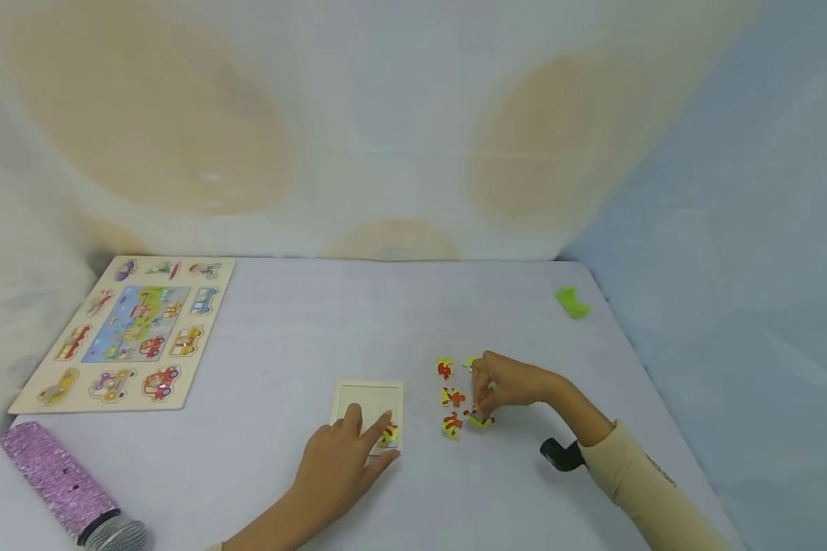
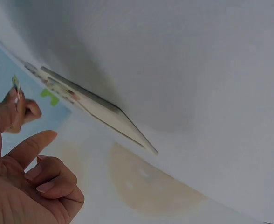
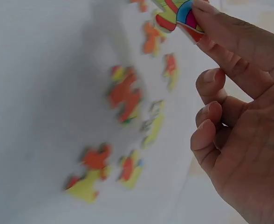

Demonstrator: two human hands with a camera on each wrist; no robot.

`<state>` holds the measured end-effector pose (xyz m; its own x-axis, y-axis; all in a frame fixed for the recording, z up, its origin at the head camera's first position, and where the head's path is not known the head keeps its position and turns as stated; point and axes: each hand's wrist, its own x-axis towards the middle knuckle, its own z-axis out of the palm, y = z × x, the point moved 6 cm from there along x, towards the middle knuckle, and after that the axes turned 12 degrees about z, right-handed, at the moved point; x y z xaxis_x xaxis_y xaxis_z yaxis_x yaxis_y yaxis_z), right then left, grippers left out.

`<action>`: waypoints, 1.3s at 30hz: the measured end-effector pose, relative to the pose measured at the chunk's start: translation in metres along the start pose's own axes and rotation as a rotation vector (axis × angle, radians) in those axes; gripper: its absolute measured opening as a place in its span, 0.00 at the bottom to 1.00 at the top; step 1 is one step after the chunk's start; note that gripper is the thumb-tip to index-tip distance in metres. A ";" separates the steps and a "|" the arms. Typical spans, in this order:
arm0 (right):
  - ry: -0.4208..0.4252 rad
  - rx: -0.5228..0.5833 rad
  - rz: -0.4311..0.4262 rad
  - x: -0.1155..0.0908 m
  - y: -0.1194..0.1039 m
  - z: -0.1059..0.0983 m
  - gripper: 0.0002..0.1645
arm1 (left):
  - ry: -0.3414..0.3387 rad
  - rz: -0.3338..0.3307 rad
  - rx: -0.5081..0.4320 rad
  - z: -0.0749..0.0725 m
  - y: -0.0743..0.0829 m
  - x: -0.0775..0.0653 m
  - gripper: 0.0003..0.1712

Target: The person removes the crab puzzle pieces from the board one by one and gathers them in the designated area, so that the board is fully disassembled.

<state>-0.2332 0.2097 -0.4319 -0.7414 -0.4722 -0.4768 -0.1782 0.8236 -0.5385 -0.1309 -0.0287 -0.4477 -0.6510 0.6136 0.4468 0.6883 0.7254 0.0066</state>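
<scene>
My right hand (image 1: 513, 383) pinches a jigsaw piece (image 3: 176, 14) between thumb and forefinger; yellow, red, blue and magenta show on it. Its other fingers curl loosely in the right wrist view. Several red and yellow pieces (image 1: 452, 397) lie in short rows on the table beside that hand. My left hand (image 1: 341, 463) is over a small pale wooden puzzle tray (image 1: 358, 393), its fingers spread. A yellow and red piece (image 1: 389, 436) sits in the tray's lower right corner, near the left forefinger and thumb. Whether those fingertips touch it I cannot tell.
A large wooden vehicle puzzle board (image 1: 200, 344) lies at the far left. Below it rests a pink glittery microphone (image 1: 62, 482). A green crescent-like piece (image 1: 572, 303) lies at the back right, and a black object (image 1: 561, 455) is by the right wrist.
</scene>
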 end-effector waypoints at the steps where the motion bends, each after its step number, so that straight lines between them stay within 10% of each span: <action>1: -0.010 0.008 0.018 -0.001 0.005 0.002 0.03 | 0.020 -0.010 -0.004 -0.003 -0.004 -0.001 0.29; 11: -0.053 -0.071 0.102 0.010 0.021 0.021 0.05 | 0.061 -0.130 -0.042 -0.022 -0.029 -0.013 0.29; 26: 0.285 -0.347 -0.043 -0.002 0.002 0.016 0.14 | 0.069 -0.134 -0.034 -0.022 -0.040 -0.020 0.30; 39: 0.274 -0.189 -0.219 0.024 -0.062 0.047 0.15 | -0.165 -0.133 -0.078 0.011 -0.044 -0.014 0.46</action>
<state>-0.2093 0.1328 -0.4430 -0.8133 -0.5625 -0.1485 -0.4479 0.7683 -0.4572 -0.1556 -0.0658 -0.4642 -0.7772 0.5612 0.2845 0.6109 0.7813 0.1278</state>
